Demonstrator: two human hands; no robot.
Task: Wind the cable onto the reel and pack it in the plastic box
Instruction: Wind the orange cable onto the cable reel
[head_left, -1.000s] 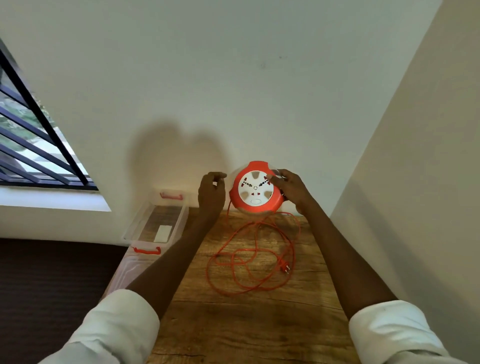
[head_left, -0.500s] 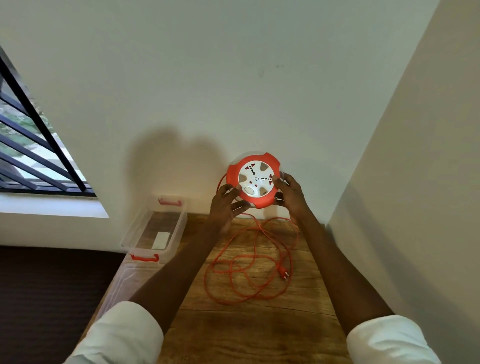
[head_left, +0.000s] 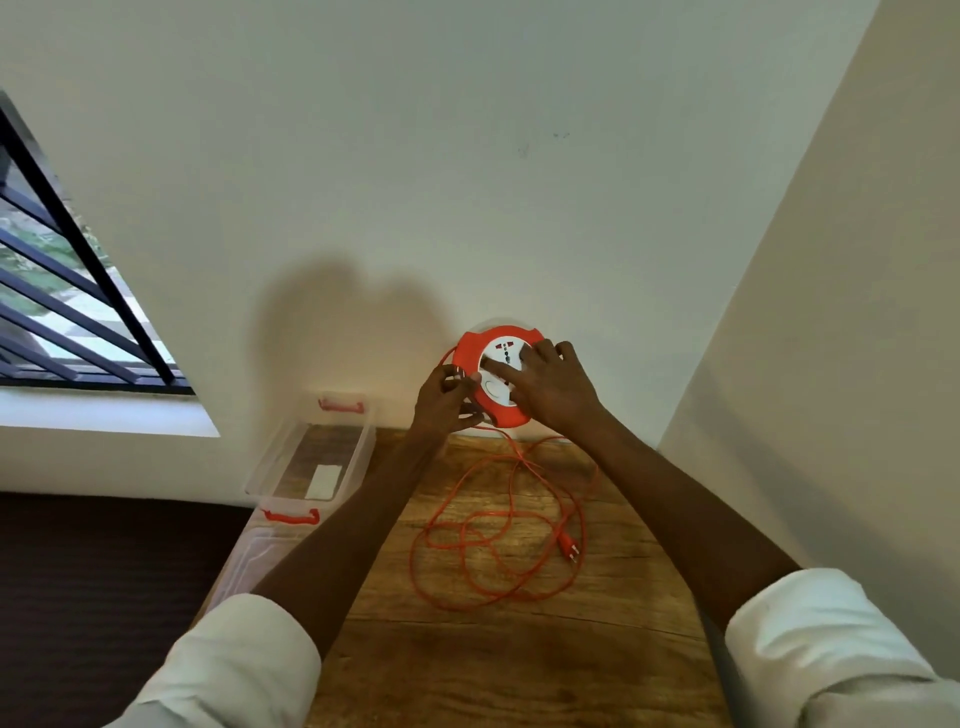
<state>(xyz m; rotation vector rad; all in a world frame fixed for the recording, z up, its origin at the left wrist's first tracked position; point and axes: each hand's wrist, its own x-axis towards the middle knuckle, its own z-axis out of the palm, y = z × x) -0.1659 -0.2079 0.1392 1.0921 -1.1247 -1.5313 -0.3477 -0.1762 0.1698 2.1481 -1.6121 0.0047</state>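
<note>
An orange round cable reel (head_left: 470, 348) with a white socket face is held up above the far end of the wooden table. My left hand (head_left: 445, 399) grips its left rim with curled fingers. My right hand (head_left: 549, 384) lies over the white face, its fingers spread and pressing on it. The orange cable (head_left: 493, 525) hangs from the reel and lies in loose loops on the table, its plug (head_left: 567, 548) at the right of the loops. The clear plastic box (head_left: 358, 452) with orange handles stands open at the table's left edge.
The box's clear lid (head_left: 249, 556) lies in front of the box, along the table's left edge. The wooden table (head_left: 519, 654) stands in a corner, walls behind and to the right. A barred window (head_left: 62, 291) is on the left, dark floor below it.
My right hand has moved from the reel's right rim onto its white face. The reel has turned and tilted a little. My left hand, which reached the rim half a second ago, stays there.
</note>
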